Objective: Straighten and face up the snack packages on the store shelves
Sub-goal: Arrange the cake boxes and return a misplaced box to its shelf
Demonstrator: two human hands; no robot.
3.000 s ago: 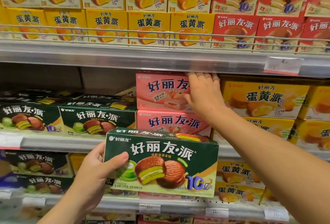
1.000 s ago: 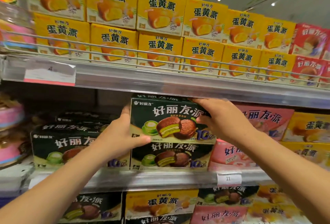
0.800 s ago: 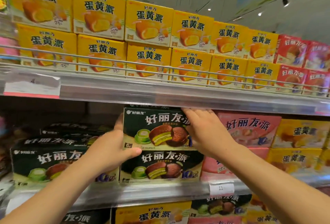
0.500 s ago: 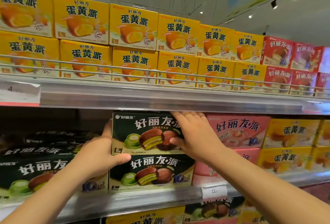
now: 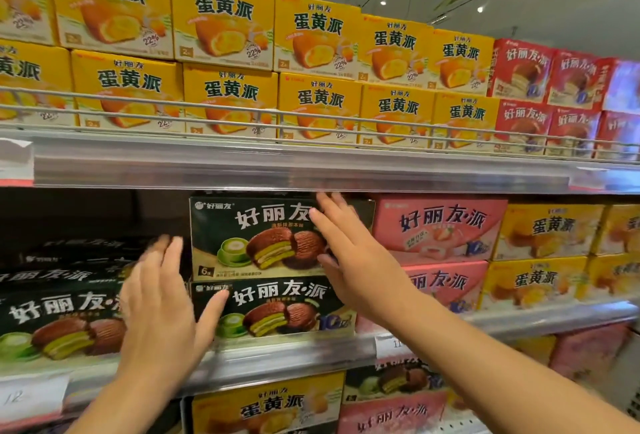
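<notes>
A dark green pie box (image 5: 256, 236) stands face out on the middle shelf, stacked on a second green box (image 5: 273, 309). My right hand (image 5: 353, 260) lies flat with spread fingers against the top box's right end, covering part of its print. Blurred and with fingers apart, my left hand (image 5: 159, 302) hovers just left of both boxes; its thumb overlaps the lower box's left edge. Neither hand holds anything. More green boxes (image 5: 59, 322) sit lower to the left, set further back.
Pink boxes (image 5: 440, 229) and yellow boxes (image 5: 547, 232) fill the middle shelf to the right. The upper shelf rail (image 5: 311, 167) hangs just above the top green box, with yellow boxes (image 5: 221, 21) and red boxes (image 5: 523, 70) above. A dark gap lies left of the green stack.
Three seconds ago my left hand carried the green box; both hands set it on the lower green box. Since half a second ago both hands have let go and opened.
</notes>
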